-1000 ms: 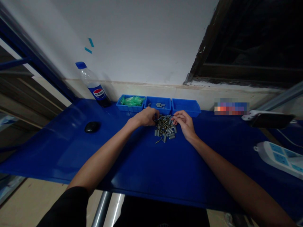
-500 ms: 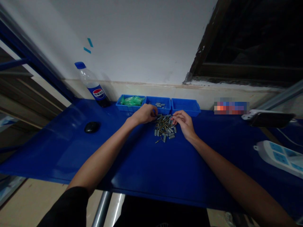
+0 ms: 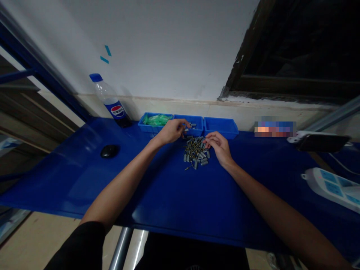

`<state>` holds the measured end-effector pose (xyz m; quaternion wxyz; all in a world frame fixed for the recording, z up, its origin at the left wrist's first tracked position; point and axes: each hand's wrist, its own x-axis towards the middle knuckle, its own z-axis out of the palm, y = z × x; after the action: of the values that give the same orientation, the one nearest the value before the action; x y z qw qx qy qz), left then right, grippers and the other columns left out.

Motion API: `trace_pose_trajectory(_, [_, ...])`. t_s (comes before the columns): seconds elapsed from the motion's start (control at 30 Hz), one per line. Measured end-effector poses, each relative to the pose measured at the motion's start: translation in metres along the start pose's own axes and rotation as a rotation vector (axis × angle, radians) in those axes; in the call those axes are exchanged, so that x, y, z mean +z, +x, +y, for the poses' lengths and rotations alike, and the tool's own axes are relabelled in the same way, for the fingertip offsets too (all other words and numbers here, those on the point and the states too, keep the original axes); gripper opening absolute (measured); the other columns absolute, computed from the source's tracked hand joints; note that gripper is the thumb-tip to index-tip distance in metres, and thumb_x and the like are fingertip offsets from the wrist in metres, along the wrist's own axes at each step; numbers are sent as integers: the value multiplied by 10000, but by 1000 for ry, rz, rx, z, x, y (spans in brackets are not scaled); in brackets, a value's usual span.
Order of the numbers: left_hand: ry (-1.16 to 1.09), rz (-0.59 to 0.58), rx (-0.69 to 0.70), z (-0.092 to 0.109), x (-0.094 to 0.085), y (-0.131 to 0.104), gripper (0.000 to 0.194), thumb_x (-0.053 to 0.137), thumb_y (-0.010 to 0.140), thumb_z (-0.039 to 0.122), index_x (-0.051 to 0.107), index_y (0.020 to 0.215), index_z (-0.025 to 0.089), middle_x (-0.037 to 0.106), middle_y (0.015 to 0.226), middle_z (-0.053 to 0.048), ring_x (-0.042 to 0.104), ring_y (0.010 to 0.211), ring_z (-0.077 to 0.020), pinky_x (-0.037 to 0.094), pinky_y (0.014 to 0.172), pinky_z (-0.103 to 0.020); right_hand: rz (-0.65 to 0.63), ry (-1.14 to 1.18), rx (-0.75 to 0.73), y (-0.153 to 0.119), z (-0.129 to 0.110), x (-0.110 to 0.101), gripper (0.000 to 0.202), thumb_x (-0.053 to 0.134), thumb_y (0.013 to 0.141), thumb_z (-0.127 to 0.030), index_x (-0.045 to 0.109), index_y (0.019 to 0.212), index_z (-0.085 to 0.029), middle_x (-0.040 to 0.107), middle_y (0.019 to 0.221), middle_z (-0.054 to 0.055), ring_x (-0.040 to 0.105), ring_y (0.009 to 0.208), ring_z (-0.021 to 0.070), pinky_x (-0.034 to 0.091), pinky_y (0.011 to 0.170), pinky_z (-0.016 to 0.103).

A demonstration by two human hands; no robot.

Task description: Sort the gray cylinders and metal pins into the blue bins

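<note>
Three blue bins are lined up in a row just above the centre of the frame, against the wall: the left bin (image 3: 153, 128) is filled with green plastic pieces (image 3: 156, 119), a few small grey cylinders (image 3: 191, 125) are seen in the middle bin (image 3: 196, 131), and nothing can be made out in the right bin (image 3: 221, 128). Just below the bins, at the centre of the frame, one loose pile of small parts (image 3: 196, 153), grey cylinders mixed with brass-coloured pins, is spread on the blue table (image 3: 180, 195). The left hand (image 3: 172, 131) is stretched over the front rim of the middle bin, fingers loosely parted; whether anything is held cannot be told. The right hand (image 3: 219, 146) is rested at the pile's right edge, fingers curled narrow onto the parts. One cola bottle (image 3: 109, 99) and one black mouse (image 3: 109, 150) are placed towards the left.
</note>
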<state>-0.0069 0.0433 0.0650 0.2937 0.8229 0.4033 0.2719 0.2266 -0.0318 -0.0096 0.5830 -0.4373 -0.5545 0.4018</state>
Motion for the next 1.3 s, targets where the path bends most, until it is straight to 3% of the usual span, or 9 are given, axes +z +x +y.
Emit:
trace_pose_trajectory(0.13, [-148, 134, -38, -8, 8, 4, 172, 647, 915, 245, 749, 1002, 138, 769, 801, -60, 732, 683, -164, 567, 689, -262, -5, 0, 2, 0, 0, 0, 101, 704, 856, -294, 659, 915, -226, 746, 796, 16, 631, 624, 152, 458, 620, 311])
trace_pose_trajectory(0.27, [-337, 317, -69, -12, 12, 7, 209, 741, 857, 298, 779, 938, 109, 808, 963, -128, 764, 825, -204, 613, 802, -308, -5, -5, 4, 0, -1, 0, 94, 704, 853, -299, 665, 890, -223, 746, 792, 22, 630, 623, 153, 466, 618, 313])
trace_pose_trajectory(0.43, [-432, 319, -58, -9, 11, 7, 350, 760, 841, 272, 776, 1151, 109, 806, 1104, -140, 771, 1010, -245, 613, 929, -355, 0, -16, 15, 1, -1, 0, 109, 710, 847, -318, 668, 869, -220, 751, 797, 28, 634, 625, 154, 469, 616, 313])
trace_pose_trajectory(0.57, [-263, 169, 49, -2, 3, 4, 219, 703, 858, 216, 805, 1026, 119, 813, 1063, -123, 767, 979, -216, 596, 939, -341, 7, -19, 11, 0, -2, 1, 117, 714, 842, -327, 669, 856, -219, 751, 790, 30, 633, 618, 154, 470, 615, 312])
trace_pose_trajectory(0.73, [-2, -444, 159, 13, -11, -7, 202, 714, 822, 151, 810, 999, 170, 817, 940, -58, 754, 845, -168, 567, 806, -276, 7, -34, 1, 0, -2, 1, 137, 721, 845, -351, 662, 852, -228, 745, 792, 29, 632, 628, 161, 478, 619, 318])
trace_pose_trajectory(0.8, [128, -542, 129, 19, -12, -10, 213, 728, 786, 107, 805, 971, 179, 809, 873, -38, 743, 785, -158, 536, 736, -249, 7, -41, -2, 0, -2, 1, 138, 718, 847, -354, 660, 856, -228, 745, 796, 30, 636, 636, 164, 480, 622, 319])
trace_pose_trajectory(0.93, [289, -597, 56, 26, -5, -14, 214, 815, 720, 123, 790, 927, 171, 785, 793, -34, 711, 707, -163, 479, 630, -238, 7, -50, -4, -1, -1, 0, 138, 713, 851, -353, 663, 870, -227, 750, 806, 31, 643, 644, 165, 491, 630, 321])
trace_pose_trajectory(1.1, [414, -594, 58, 35, 5, -16, 312, 936, 605, 212, 776, 871, 185, 773, 816, -32, 676, 690, -177, 450, 615, -263, -3, -41, -18, -1, -1, 0, 109, 702, 865, -323, 664, 866, -221, 750, 802, 29, 641, 637, 158, 487, 632, 313])
trace_pose_trajectory(1.3, [500, -609, -5, 42, 8, -19, 380, 867, 612, 113, 771, 965, 215, 763, 842, -27, 686, 742, -195, 463, 648, -273, -11, -41, -11, 0, 1, -1, 122, 700, 866, -335, 660, 878, -220, 749, 811, 32, 641, 641, 160, 487, 633, 314])
